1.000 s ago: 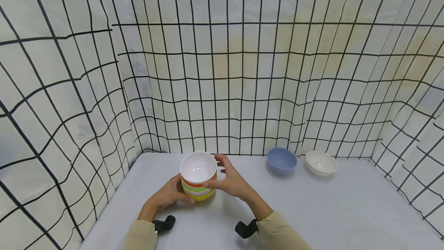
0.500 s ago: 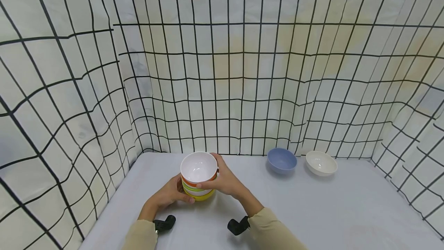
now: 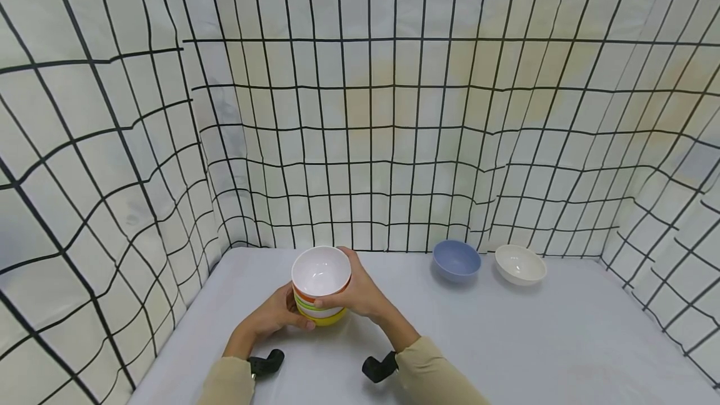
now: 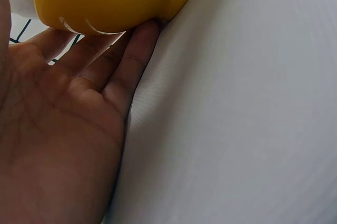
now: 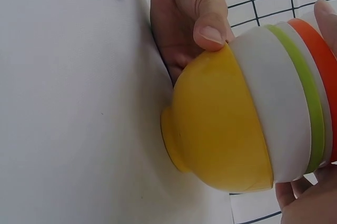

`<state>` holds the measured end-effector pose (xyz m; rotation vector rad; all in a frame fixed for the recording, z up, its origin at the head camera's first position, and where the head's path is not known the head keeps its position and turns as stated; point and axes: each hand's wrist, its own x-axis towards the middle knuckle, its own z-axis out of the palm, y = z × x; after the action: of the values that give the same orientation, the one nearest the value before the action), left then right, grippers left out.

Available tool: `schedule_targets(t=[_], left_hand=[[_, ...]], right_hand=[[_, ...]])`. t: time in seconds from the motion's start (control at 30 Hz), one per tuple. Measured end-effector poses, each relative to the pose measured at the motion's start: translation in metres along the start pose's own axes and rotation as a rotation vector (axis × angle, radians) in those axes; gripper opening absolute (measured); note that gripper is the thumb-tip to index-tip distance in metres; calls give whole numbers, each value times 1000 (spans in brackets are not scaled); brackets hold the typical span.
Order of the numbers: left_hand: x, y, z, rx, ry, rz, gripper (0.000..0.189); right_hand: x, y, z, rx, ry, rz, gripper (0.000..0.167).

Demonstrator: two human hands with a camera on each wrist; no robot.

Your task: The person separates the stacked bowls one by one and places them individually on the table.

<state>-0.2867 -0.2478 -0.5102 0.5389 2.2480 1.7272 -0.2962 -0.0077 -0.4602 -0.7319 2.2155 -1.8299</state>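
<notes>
A stack of nested bowls [image 3: 321, 272] stands on the table between both hands. Its top bowl has a white inside and an orange outer band; green and white bands show beneath it. At the bottom is a yellow bowl [image 5: 221, 124], whose foot shows in the right wrist view. The left hand [image 3: 274, 314] holds the yellow bowl from the left, thumb at its rim and fingers round its lower side [image 4: 121, 3]. From the right, the right hand [image 3: 362, 292] grips the upper bowls, thumb in front and fingers behind, partly hidden by the stack.
A blue bowl [image 3: 457, 261] and a cream-white bowl [image 3: 520, 265] stand side by side at the back right of the white table [image 3: 534, 336]. Behind them rises a white wall with a black grid [image 3: 382, 142], which also encloses both sides.
The right hand has moved left, its fingers and thumb coming further round the upper bowls. The left hand and the stack have stayed in nearly the same place.
</notes>
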Motion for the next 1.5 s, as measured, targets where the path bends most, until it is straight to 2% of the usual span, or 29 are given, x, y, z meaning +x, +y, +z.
schedule_targets(t=[0.27,0.63,1.1,1.5], left_hand=[[1,-1,-1,24,3,1,101],[0,-2,0,5,3,0,102],[1,-1,0,8,1,4,102],[-1,2,1,21,7,-24,97]], right_hand=[[0,1,2,4,17,-18,106],[-2,0,2,2,29,-3,107],[-4,-4,1,0,37,-28,104],[-4,-11,-3,6,62,-46,103]])
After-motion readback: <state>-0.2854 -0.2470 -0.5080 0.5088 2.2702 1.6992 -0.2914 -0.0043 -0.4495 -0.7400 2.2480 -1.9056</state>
